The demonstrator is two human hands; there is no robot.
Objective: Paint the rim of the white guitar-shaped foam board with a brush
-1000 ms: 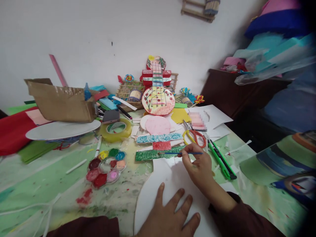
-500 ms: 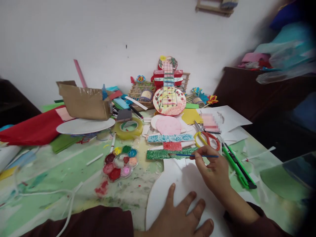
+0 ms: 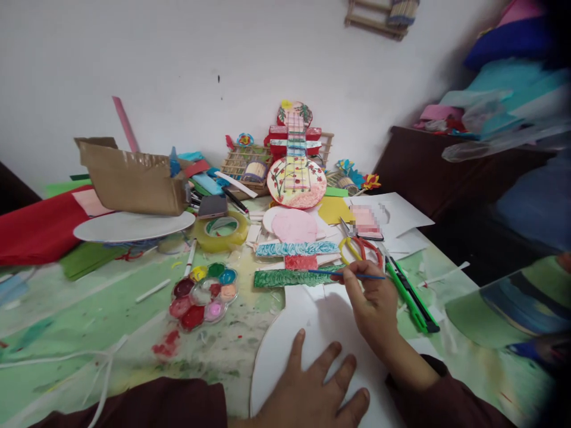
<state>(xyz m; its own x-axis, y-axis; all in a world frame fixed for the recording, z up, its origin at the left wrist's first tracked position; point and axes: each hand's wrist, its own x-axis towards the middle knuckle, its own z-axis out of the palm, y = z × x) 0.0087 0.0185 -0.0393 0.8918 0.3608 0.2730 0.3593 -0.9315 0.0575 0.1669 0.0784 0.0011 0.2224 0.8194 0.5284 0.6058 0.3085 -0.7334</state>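
Observation:
My right hand pinches a thin blue paintbrush, whose tip rests on a green painted strip. Flat on a large white round board lies my left hand, fingers spread. Above the green strip sit a red painted piece, a blue-and-white painted strip and a pink round piece. A flower-shaped paint palette with several colours lies to the left.
Yellow-and-red scissors and a green utility knife lie right of my hand. A tape roll, a cardboard box on a white oval board, and a painted guitar model stand behind. A dark cabinet is at right.
The view has swung slightly; my right hand keeps the brush on the green strip with small shifts. My left hand stays flat on the white board.

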